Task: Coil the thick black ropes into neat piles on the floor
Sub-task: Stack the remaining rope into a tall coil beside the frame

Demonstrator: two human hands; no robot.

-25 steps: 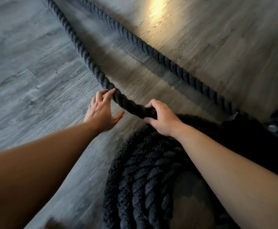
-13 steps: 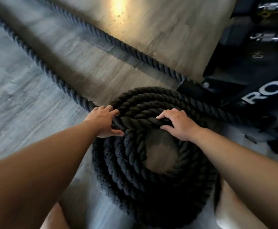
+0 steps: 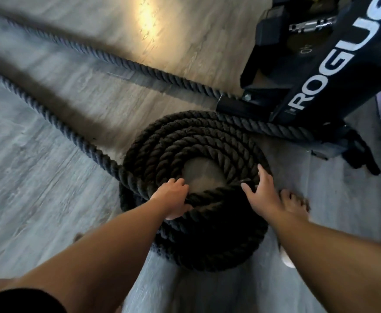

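Now, coil (image 3: 162,145): laid in stacked rings on the floor (image 3: 49,211), near the middle of the view and just near of the rack; a bare patch of floor is seen in its centre.
Left hand (image 3: 173,201): placed on the coil's near-left rim; its grip is closed round the topmost strand, with the fingers curled over into the centre.
Right hand (image 3: 263,195): laid on the coil's right rim; its grip is wide, fingers spread and straight, nothing held, and the thumb is touching the top strand.
Loose rope (image 3: 49,114): run out from the coil's left side to the far left, flat on the floor and blurred.
Second rope (image 3: 139,66): stretched from the far left to the rack's base, apart from the first.
Rack (image 3: 334,64): black, lettered ROGUE in white, stood at the far right; a rope length is passed along its near base, beside the coil's far edge.
Foot (image 3: 295,205): bare, planted on the floor just right of the right hand.
Glare (image 3: 148,21): cast on the far floor.
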